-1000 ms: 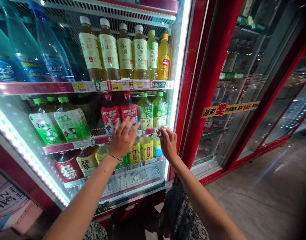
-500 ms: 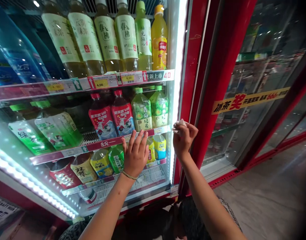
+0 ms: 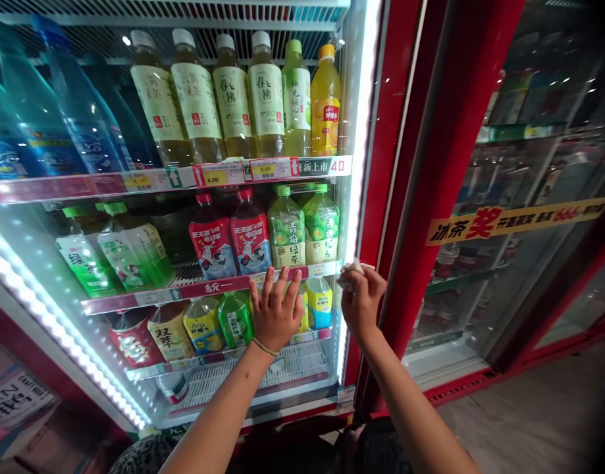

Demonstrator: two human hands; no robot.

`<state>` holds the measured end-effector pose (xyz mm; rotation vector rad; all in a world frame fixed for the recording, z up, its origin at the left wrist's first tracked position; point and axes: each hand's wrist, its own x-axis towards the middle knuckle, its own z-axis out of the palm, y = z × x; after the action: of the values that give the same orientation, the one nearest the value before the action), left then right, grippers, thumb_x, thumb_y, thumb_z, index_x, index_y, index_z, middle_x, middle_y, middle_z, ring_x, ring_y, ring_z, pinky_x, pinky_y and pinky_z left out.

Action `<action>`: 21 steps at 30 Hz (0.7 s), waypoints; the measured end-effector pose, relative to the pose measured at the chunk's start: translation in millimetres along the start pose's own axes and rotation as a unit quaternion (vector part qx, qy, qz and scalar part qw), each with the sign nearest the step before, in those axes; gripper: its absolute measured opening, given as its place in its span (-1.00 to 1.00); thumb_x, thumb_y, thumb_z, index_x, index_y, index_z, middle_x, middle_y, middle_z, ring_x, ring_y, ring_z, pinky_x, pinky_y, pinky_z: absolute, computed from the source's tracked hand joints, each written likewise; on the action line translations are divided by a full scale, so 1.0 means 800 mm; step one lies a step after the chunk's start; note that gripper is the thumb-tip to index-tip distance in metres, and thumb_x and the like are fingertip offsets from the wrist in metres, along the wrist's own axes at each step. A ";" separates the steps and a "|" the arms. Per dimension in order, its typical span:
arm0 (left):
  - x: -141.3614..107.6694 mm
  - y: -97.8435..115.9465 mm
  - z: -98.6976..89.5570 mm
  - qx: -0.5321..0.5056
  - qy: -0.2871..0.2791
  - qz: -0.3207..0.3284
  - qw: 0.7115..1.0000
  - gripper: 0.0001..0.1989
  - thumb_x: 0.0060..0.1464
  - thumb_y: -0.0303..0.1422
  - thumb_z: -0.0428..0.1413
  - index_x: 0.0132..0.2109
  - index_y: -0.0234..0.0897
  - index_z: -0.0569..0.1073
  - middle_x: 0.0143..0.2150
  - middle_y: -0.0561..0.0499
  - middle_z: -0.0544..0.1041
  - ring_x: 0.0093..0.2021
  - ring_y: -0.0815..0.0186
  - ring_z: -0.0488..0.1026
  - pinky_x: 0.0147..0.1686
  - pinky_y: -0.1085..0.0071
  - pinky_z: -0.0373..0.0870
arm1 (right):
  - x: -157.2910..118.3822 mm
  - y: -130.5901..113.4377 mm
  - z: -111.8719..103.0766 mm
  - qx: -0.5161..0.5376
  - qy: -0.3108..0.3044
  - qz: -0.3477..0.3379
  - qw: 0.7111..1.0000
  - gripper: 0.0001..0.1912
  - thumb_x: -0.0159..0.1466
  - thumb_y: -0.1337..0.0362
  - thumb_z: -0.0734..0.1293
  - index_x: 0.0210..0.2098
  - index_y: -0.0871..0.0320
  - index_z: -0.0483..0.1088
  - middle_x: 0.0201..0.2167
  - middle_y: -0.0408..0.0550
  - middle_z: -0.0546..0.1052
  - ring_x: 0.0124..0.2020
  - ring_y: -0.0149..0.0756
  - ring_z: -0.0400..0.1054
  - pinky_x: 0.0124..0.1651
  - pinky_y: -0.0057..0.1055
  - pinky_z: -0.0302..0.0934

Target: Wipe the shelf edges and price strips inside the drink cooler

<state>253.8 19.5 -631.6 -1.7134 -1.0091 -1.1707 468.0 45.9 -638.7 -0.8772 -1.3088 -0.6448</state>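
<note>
My left hand (image 3: pixel 276 311) is open, its fingers spread at the red front strip of the middle shelf (image 3: pixel 226 284), below the green tea bottles (image 3: pixel 286 230). Whether it touches the strip or glass in front of it, I cannot tell. My right hand (image 3: pixel 362 299) is closed on a crumpled white tissue (image 3: pixel 352 270), beside the lit right edge of the cooler (image 3: pixel 351 204). Two red-labelled bottles (image 3: pixel 251 237) stand to the upper left of my left hand. Yellow and blue bottles (image 3: pixel 319 304) stand between my hands, one shelf lower.
Tall bottles (image 3: pixel 230 105) line the upper shelf, with large blue bottles (image 3: pixel 79 105) at its left. A second red-framed cooler (image 3: pixel 447 131) bears a yellow strip (image 3: pixel 517 218) at the right. Cartons (image 3: pixel 20 408) stand at the lower left; grey floor (image 3: pixel 519 408) shows at the lower right.
The view has tilted up, so more of the top shelf shows. My right hand is slightly lower beside the cooler's right edge, still holding the tissue. My left hand stays spread near the shelf strip.
</note>
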 end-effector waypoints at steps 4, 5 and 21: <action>-0.004 -0.004 -0.002 -0.011 -0.019 0.002 1.000 -0.39 0.25 -0.33 0.19 0.41 -0.09 0.32 0.32 -0.13 0.48 0.51 0.02 0.14 0.55 -0.08 -0.25 | -0.016 -0.004 0.000 -0.020 -0.020 0.007 1.000 -0.64 0.36 0.38 0.31 0.13 0.06 0.41 0.13 0.10 0.31 0.21 -0.05 0.28 0.23 0.01 0.34; -0.005 -0.005 -0.003 -0.015 -0.024 0.007 1.000 -0.38 0.25 -0.32 0.19 0.42 -0.07 0.31 0.33 -0.12 0.48 0.51 0.03 0.14 0.55 -0.07 -0.25 | -0.019 -0.002 0.000 -0.033 -0.002 0.018 0.999 -0.61 0.36 0.38 0.30 0.17 0.06 0.38 0.15 0.13 0.28 0.24 -0.02 0.25 0.24 0.05 0.33; -0.016 -0.007 -0.004 -0.010 -0.026 0.014 0.999 -0.35 0.27 -0.31 0.20 0.45 -0.04 0.26 0.33 -0.04 0.49 0.54 0.13 0.08 0.57 0.00 -0.29 | -0.042 -0.002 0.017 -0.097 0.053 -0.021 0.994 -0.55 0.39 0.41 0.27 0.23 -0.01 0.36 0.24 0.14 0.37 0.22 0.05 0.32 0.16 0.07 0.33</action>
<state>244.6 16.8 -641.9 -1.7776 -1.0036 -1.1267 453.6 54.0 -671.0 -0.9607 -1.1847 -0.8516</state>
